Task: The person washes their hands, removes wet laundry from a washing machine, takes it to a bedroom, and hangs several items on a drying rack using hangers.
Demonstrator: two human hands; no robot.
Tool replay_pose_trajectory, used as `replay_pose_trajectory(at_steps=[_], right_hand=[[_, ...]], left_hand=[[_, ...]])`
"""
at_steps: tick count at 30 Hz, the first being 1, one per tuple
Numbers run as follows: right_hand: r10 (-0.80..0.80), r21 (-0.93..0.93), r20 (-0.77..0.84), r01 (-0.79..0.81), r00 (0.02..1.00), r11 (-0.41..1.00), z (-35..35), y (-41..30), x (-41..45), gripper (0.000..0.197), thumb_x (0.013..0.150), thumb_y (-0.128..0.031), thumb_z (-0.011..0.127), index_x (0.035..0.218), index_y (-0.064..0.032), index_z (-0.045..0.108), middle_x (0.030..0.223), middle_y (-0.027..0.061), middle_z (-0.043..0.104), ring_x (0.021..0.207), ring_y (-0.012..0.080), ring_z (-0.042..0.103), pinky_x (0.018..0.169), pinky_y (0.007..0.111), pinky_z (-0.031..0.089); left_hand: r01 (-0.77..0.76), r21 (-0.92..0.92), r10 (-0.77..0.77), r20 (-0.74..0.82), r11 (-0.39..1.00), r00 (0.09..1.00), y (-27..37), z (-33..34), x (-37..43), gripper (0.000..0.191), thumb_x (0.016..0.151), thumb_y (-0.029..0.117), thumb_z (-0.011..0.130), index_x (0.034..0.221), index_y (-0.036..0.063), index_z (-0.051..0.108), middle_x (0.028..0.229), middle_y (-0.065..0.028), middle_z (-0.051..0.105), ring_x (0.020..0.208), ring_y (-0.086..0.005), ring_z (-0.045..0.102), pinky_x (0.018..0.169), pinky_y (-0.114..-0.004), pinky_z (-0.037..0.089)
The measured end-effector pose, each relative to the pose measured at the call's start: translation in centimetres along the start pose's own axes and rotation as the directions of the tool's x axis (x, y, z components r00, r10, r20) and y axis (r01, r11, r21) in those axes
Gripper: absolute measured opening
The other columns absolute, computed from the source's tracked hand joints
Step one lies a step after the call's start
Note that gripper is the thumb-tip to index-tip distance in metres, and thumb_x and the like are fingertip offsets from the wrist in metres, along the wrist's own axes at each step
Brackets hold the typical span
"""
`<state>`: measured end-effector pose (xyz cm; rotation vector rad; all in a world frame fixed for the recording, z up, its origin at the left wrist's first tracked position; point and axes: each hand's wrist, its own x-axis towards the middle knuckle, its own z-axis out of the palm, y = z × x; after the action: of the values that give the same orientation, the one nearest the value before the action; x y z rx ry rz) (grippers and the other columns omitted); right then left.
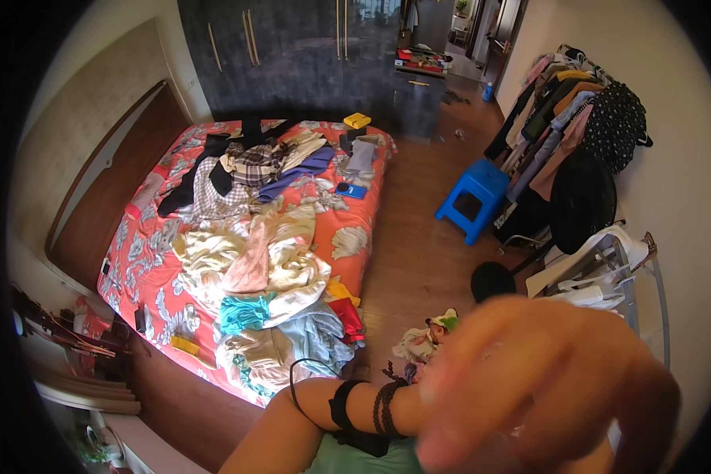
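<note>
A large, blurred hand, which looks like my right hand (539, 379), fills the lower right close to the camera with its fingers bent. Whether anything is held in it cannot be told. From the bottom edge my left forearm (272, 429) reaches toward it, and my left hand is mostly hidden behind it. A black band (343, 406) and dark beaded bracelets (385, 409) circle the left wrist. Green fabric (361, 459) shows below the wrist. Beyond the hands, crumpled patterned cloth (418, 343) lies on the floor.
Left stands a bed (349, 243) heaped with clothes (249, 255), with a blue phone (351, 190) and yellow brush (185, 346). A blue plastic stool (477, 183) stands before a loaded clothes rack (569, 112). A dark wardrobe (290, 65) lines the far wall.
</note>
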<state>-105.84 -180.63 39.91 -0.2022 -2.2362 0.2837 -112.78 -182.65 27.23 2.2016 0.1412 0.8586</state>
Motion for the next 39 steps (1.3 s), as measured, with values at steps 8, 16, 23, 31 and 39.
replay_pose_trajectory(at_steps=[8,16,23,31,39], right_hand=[[-0.083,0.067,-0.021,0.085,0.996,0.994,0.6,-1.2,-1.4,0.015,0.080,-0.008,0.053,0.088,-0.0038,0.065,0.092,0.0103,0.063,0.082,0.0264,0.061,0.074,0.038,0.047],[-0.179,0.145,-0.074,0.188,0.981,0.971,-1.3,-3.5,-2.5,0.015,0.080,-0.009,0.053,0.088,-0.0028,0.064,0.093,0.0099,0.062,0.081,0.0260,0.060,0.076,0.040,0.047],[-0.187,0.157,-0.082,0.198,0.979,0.968,-1.2,-3.0,-2.8,0.016,0.080,-0.010,0.053,0.089,-0.0019,0.064,0.094,0.0096,0.061,0.081,0.0258,0.060,0.078,0.041,0.047],[-0.111,0.091,-0.049,0.115,0.993,0.989,1.7,-0.8,-2.3,0.018,0.081,-0.011,0.053,0.090,-0.0008,0.064,0.094,0.0093,0.061,0.080,0.0255,0.059,0.079,0.043,0.046],[-0.077,0.014,-0.074,0.078,0.994,0.997,1.4,-0.5,-3.0,0.019,0.081,-0.012,0.052,0.091,0.0002,0.063,0.095,0.0089,0.060,0.079,0.0252,0.058,0.081,0.045,0.046]], left_hand=[[-0.063,0.022,0.062,0.065,0.998,0.996,0.4,-0.3,-0.4,0.028,0.075,0.025,0.059,0.082,-0.0005,0.051,0.067,-0.0131,0.059,0.058,-0.0298,0.060,0.051,-0.036,0.047],[-0.095,0.075,0.091,0.064,0.993,0.994,1.2,-0.8,-0.3,0.031,0.073,0.028,0.061,0.074,-0.0010,0.049,0.061,-0.0139,0.056,0.054,-0.0275,0.058,0.049,-0.035,0.045],[-0.070,0.145,0.059,0.079,0.987,0.995,0.0,1.4,-0.4,0.037,0.077,0.034,0.060,0.075,-0.0015,0.050,0.060,-0.0139,0.056,0.051,-0.0281,0.057,0.048,-0.035,0.045],[-0.009,0.096,-0.001,0.099,0.995,0.995,-0.2,1.0,-0.3,0.040,0.079,0.037,0.060,0.075,-0.0017,0.051,0.058,-0.0137,0.055,0.051,-0.0291,0.057,0.047,-0.038,0.044],[0.012,0.038,-0.020,0.214,0.999,0.977,-0.4,-0.2,1.2,0.037,0.079,0.037,0.061,0.076,0.0012,0.053,0.061,-0.0140,0.057,0.054,-0.0295,0.059,0.049,-0.038,0.045]])
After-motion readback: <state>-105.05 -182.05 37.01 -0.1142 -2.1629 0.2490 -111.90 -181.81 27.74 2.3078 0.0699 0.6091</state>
